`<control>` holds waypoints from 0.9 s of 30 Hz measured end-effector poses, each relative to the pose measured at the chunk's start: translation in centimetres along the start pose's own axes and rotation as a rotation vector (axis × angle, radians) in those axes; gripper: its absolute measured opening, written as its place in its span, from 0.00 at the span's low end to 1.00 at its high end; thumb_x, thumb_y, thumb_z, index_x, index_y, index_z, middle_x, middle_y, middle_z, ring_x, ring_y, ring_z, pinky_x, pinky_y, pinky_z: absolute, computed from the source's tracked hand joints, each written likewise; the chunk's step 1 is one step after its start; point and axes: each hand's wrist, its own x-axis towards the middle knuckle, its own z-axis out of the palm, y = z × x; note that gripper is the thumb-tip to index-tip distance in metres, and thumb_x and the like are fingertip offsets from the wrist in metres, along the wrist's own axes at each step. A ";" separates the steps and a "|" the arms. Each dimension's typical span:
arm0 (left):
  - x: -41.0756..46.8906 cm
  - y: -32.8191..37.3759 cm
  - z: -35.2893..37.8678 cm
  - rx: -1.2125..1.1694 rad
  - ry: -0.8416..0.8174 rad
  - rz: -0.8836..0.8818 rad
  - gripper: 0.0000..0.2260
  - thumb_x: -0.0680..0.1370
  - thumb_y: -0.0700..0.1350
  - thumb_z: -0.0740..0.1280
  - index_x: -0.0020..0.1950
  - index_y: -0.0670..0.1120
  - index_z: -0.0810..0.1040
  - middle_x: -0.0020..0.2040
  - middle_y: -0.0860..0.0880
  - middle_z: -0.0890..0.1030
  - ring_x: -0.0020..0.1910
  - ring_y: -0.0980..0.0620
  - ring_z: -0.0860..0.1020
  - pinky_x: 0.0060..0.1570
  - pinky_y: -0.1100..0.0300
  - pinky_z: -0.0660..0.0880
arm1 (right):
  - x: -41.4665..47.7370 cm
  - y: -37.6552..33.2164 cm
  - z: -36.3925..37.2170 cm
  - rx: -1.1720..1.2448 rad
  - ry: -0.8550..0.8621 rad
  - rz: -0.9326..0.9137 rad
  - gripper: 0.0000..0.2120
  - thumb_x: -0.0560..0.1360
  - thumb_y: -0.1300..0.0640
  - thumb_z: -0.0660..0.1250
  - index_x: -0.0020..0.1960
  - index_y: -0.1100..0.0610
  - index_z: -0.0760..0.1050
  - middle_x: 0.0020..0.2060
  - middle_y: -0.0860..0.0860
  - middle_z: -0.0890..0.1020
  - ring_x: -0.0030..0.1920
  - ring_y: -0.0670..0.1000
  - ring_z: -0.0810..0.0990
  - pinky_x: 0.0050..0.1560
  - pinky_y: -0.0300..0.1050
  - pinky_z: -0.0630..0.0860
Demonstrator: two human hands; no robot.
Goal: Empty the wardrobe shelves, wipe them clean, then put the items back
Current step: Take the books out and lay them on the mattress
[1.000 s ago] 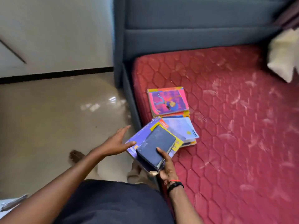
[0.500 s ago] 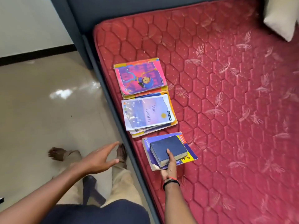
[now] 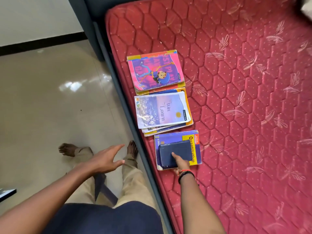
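Three piles of books lie in a row along the near-left edge of the red mattress (image 3: 244, 98). The farthest has a pink cartoon-cover book (image 3: 155, 71) on top; the middle one is topped by a pale notebook (image 3: 160, 110). Nearest, a dark blue book (image 3: 175, 152) lies on a purple and yellow book (image 3: 196, 141). My right hand (image 3: 181, 163) pinches this near pile at its near edge, thumb on top of the dark blue book and fingers under the edge. My left hand (image 3: 104, 160) hovers open over the floor beside the bed, touching nothing.
The dark bed frame (image 3: 118, 92) runs along the mattress's left side, with glossy beige floor (image 3: 42, 98) beyond it. My bare feet stand by the frame. A pale pillow corner (image 3: 308, 5) shows at top right. A flat object's edge (image 3: 6, 193) pokes in at the left.
The near pile went from carried in my right hand down onto the mattress, next to the notebook pile. My left hand let go of it and drifted left over the floor.
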 end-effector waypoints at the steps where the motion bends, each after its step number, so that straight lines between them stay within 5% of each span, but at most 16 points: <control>1: 0.0 -0.1 -0.3 -0.014 0.006 -0.009 0.32 0.80 0.55 0.63 0.79 0.50 0.53 0.77 0.47 0.62 0.75 0.50 0.63 0.72 0.56 0.62 | -0.4 -0.5 0.4 -0.105 0.072 -0.049 0.30 0.67 0.59 0.78 0.65 0.68 0.72 0.61 0.60 0.79 0.54 0.55 0.79 0.53 0.50 0.77; 4: -0.7 0.0 -1.2 -0.056 0.032 -0.005 0.31 0.80 0.54 0.63 0.79 0.48 0.54 0.76 0.45 0.64 0.74 0.49 0.64 0.71 0.56 0.62 | -3.4 -2.9 1.9 -0.389 0.137 -0.122 0.40 0.68 0.55 0.78 0.70 0.71 0.63 0.66 0.61 0.72 0.63 0.59 0.76 0.59 0.50 0.74; 7: -2.0 -0.7 -2.5 -0.113 0.038 -0.022 0.31 0.80 0.53 0.63 0.79 0.48 0.55 0.76 0.45 0.64 0.74 0.48 0.64 0.71 0.54 0.63 | -6.0 -4.4 4.7 -0.581 0.031 -0.213 0.45 0.67 0.51 0.78 0.72 0.69 0.57 0.70 0.61 0.69 0.68 0.58 0.72 0.67 0.50 0.70; 11: -4.9 -4.5 -5.4 -0.205 0.125 -0.085 0.31 0.80 0.53 0.64 0.79 0.46 0.56 0.76 0.44 0.64 0.73 0.47 0.65 0.71 0.52 0.64 | -6.4 -3.9 11.6 -0.731 -0.143 -0.349 0.62 0.50 0.34 0.81 0.71 0.68 0.62 0.64 0.61 0.75 0.58 0.53 0.77 0.64 0.51 0.74; 15: -9.2 -10.1 -7.3 -0.364 0.250 -0.174 0.30 0.80 0.53 0.64 0.78 0.46 0.57 0.75 0.44 0.65 0.72 0.46 0.68 0.67 0.56 0.65 | -19.0 -4.0 19.7 -1.031 -0.287 -0.531 0.42 0.72 0.50 0.74 0.74 0.68 0.56 0.70 0.64 0.68 0.70 0.60 0.69 0.68 0.48 0.67; 27: -23.5 -30.6 -10.2 -0.977 0.715 -0.397 0.31 0.79 0.50 0.67 0.78 0.45 0.57 0.75 0.43 0.66 0.72 0.45 0.68 0.67 0.56 0.66 | -42.0 5.4 43.5 -1.729 -0.702 -1.227 0.40 0.76 0.46 0.68 0.78 0.60 0.51 0.73 0.60 0.67 0.72 0.59 0.67 0.70 0.50 0.66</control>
